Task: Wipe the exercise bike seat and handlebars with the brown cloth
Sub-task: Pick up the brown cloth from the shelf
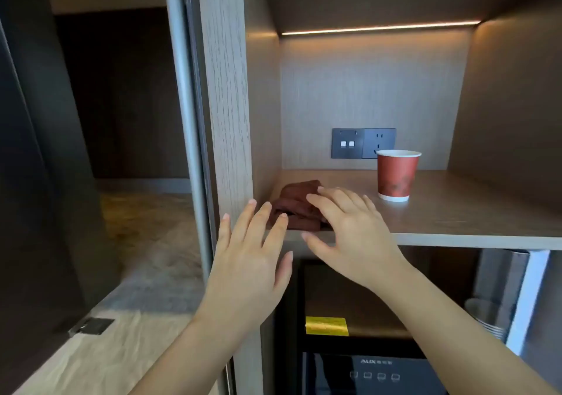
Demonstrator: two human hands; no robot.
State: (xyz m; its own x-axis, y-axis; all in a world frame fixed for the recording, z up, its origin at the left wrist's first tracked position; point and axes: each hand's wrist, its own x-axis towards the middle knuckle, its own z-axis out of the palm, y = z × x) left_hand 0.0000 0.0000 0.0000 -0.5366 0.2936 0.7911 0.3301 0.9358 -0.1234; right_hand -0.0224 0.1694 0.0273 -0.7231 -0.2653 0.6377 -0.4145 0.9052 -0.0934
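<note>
The brown cloth [296, 203] lies crumpled at the left front of a wooden shelf [456, 212] inside a lit cabinet niche. My right hand [346, 230] reaches over the cloth's right side with fingers spread and straight, thumb below the shelf edge. My left hand [252, 254] is raised in front of the shelf edge just left of the cloth, fingers spread, holding nothing. Whether either hand touches the cloth I cannot tell. No exercise bike is in view.
A red paper cup [397, 175] stands on the shelf right of the cloth, in front of a grey switch and socket plate [363, 143]. A wooden cabinet post [226, 105] rises at left. Below the shelf sit a black AUX appliance [374, 373] and stacked plates [486, 315].
</note>
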